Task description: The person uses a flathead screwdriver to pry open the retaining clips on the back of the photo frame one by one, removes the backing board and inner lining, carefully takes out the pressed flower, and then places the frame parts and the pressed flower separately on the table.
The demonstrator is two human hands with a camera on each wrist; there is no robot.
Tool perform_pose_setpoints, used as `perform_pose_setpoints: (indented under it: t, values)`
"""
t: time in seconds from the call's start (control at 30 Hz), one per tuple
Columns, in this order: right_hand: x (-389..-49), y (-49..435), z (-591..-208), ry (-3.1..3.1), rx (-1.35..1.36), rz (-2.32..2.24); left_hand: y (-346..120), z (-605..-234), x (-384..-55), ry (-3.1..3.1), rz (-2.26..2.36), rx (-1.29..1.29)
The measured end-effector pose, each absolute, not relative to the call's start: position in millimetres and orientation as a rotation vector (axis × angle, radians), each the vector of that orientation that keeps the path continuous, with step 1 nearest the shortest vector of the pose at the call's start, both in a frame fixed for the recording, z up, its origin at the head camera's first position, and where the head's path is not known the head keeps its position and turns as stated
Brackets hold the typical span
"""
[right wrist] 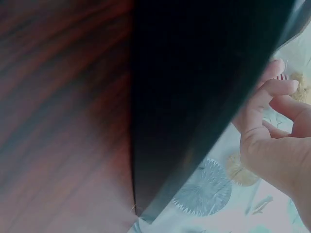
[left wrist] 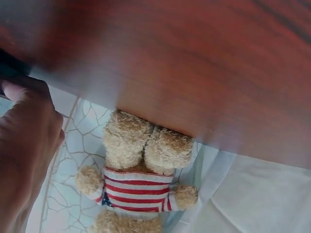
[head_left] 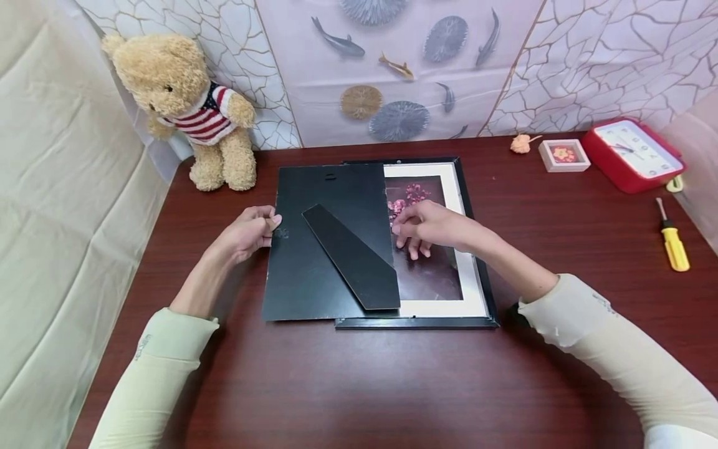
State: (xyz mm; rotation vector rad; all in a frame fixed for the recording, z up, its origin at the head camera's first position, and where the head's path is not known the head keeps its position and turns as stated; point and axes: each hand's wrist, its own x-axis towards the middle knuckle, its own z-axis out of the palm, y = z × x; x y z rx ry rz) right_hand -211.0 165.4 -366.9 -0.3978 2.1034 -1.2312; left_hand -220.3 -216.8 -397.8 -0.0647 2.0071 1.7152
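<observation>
A black backing board (head_left: 297, 268) with a flat stand leg (head_left: 353, 259) on its face overlaps the left part of a black picture frame (head_left: 415, 322). My left hand (head_left: 247, 234) pinches the board's left edge between thumb and fingers; in the left wrist view that hand (left wrist: 26, 145) shows only partly. Over the frame's opening is my right hand (head_left: 432, 227), fingers loosely bent, fingertips right by the board's right edge. Beneath it lie a white mat (head_left: 471, 280) and a dark picture (head_left: 432, 277) with pink flowers. The right wrist view shows this hand (right wrist: 272, 111) beyond the frame's dark side.
A teddy bear (head_left: 207, 125) in a striped sweater sits at the back left. Along the back right are a small peach-coloured item (head_left: 521, 144), a little white box (head_left: 564, 156) and a red clock (head_left: 634, 153). A yellow-handled screwdriver (head_left: 673, 240) lies at the right.
</observation>
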Motion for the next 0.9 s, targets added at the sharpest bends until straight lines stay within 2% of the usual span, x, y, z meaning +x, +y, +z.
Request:
perform_pose_setpoints:
  t: [0.23,0.5,0.9]
  values:
    - [-214.5,163.4,-369.3,2.034,-0.382,-1.272,-208.5,-395.8,-212.5,2.160,1.704,-0.118]
    - [-212.2,165.0,-364.5,1.981,-0.392,-1.340,-200.3,-386.1,-204.4,2.496,1.392,-0.106]
    - [-201.7,166.7,-357.2,2.061,-0.380,-1.453,-182.1,-376.6,-184.8,2.322,1.714,-0.149]
